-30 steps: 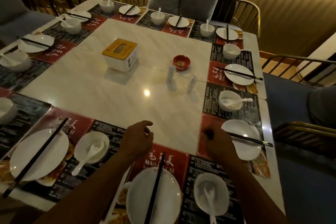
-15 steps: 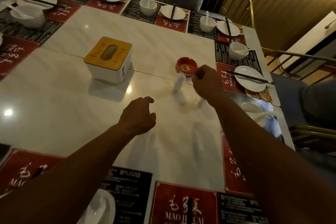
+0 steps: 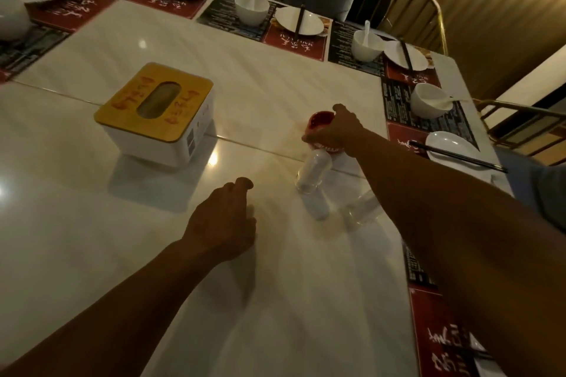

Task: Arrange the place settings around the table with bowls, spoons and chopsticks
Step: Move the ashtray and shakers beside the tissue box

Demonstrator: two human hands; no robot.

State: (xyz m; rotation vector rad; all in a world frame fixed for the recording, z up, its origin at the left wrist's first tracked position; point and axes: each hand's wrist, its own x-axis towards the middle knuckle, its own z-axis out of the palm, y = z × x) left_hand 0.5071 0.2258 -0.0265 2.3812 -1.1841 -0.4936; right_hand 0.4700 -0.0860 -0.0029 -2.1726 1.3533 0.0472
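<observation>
A tissue box [image 3: 153,113] stands apart from a red ashtray [image 3: 317,120] beside clear shakers [image 3: 313,173]

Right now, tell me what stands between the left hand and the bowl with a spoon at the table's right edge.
The left hand has two obstacles on the way to the bowl: a clear shaker, and just beyond it the right hand, gripping the red ashtray.
</observation>
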